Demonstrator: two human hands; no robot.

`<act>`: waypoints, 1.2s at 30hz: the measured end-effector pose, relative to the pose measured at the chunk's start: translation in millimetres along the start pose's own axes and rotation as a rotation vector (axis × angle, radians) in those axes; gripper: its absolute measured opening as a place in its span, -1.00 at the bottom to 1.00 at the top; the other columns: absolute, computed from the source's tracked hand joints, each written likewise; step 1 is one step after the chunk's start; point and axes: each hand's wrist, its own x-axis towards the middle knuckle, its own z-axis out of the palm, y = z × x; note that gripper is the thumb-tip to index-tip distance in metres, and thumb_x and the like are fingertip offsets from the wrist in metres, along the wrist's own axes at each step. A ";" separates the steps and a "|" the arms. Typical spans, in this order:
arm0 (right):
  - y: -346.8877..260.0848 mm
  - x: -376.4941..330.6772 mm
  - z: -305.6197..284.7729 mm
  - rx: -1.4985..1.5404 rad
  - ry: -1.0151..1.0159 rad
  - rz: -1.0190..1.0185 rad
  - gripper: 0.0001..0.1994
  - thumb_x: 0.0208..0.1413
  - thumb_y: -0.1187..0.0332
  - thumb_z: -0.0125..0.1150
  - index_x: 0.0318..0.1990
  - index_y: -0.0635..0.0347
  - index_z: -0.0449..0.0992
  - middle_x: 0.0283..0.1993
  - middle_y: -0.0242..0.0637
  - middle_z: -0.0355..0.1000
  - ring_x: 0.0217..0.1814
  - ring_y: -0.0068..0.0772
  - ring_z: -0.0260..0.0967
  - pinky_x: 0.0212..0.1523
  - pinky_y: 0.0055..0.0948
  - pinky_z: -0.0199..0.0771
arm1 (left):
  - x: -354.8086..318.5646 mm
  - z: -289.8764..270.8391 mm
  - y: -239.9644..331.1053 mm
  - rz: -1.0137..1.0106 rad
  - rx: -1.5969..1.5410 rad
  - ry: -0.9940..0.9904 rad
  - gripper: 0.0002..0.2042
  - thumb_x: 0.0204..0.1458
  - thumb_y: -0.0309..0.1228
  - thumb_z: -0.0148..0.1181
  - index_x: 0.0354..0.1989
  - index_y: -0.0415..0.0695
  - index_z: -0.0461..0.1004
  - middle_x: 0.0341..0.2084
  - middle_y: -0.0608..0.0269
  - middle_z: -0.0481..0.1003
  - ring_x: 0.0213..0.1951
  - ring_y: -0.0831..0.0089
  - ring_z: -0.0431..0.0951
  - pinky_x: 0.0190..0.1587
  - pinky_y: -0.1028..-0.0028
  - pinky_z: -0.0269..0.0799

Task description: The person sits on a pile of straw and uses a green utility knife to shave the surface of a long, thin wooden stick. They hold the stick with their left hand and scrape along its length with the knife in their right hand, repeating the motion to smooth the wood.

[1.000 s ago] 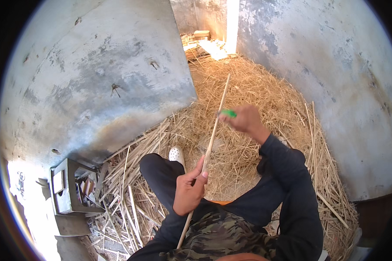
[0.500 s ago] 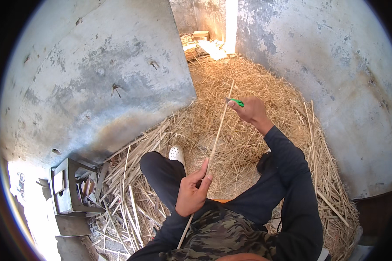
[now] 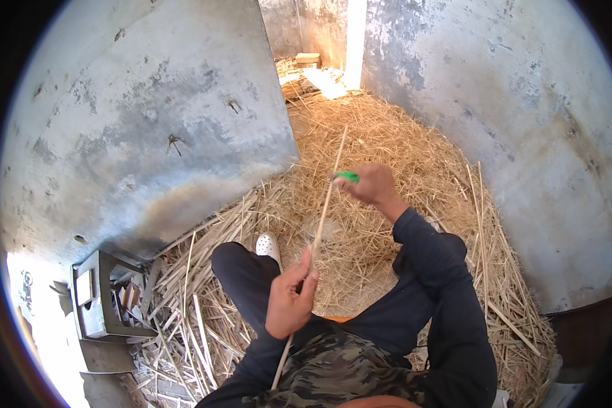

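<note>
A long, thin pale stick (image 3: 325, 212), like split bamboo, slants from my lap up and away over the shavings. My left hand (image 3: 291, 296) is closed round its lower part, thumb and forefinger pinching it, and its lower end runs past the wrist beside my body. Farther up, my right hand (image 3: 374, 183) grips a small green-handled knife (image 3: 347, 177). Its short dark blade meets the stick, though motion blurs the exact contact.
Straw-like shavings (image 3: 387, 139) cover the floor ahead. Split strips (image 3: 200, 285) lie heaped at the left, with more (image 3: 483, 238) along the right wall (image 3: 517, 136). A wooden box-like stand (image 3: 105, 292) sits at the lower left. A white clog (image 3: 268, 246) shows on my foot.
My right hand has drawn the knife a little down the stick, toward me. The left hand keeps its hold. The whole view has shifted slightly.
</note>
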 end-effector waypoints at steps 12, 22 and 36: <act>83.1 36.6 -38.6 0.140 0.070 0.435 -0.28 0.12 -0.42 -0.23 -0.82 -0.03 0.13 -0.81 -0.63 -0.07 -0.79 -0.63 -0.20 -0.72 -0.52 -0.26 | -18.1 -17.4 18.8 -0.248 -0.200 0.022 -0.57 0.17 -0.45 0.05 0.23 -0.27 0.29 -0.57 0.44 0.39 -0.65 0.76 0.29 -0.62 0.70 0.19; -63.0 -4.7 -54.4 0.180 -0.027 -0.137 -0.27 -0.07 -0.48 -0.01 -0.80 0.05 0.40 -0.87 -0.38 0.14 -0.85 -0.38 0.15 -0.78 -0.34 0.11 | 19.3 -7.6 1.8 -0.231 -0.583 0.048 -0.56 0.21 -0.47 0.05 0.27 -0.18 0.25 -0.60 0.52 0.30 -0.69 0.81 0.16 -0.66 0.72 0.05; -32.9 3.3 -35.4 0.252 0.031 -0.004 -0.25 0.01 -0.47 -0.10 -0.80 0.04 0.40 -0.88 -0.42 0.10 -0.85 -0.44 0.07 -0.80 -0.38 0.05 | 12.4 0.0 5.3 -0.211 -0.621 0.009 -0.57 0.22 -0.49 0.03 0.27 -0.21 0.25 -0.58 0.52 0.29 -0.67 0.82 0.13 -0.65 0.70 0.03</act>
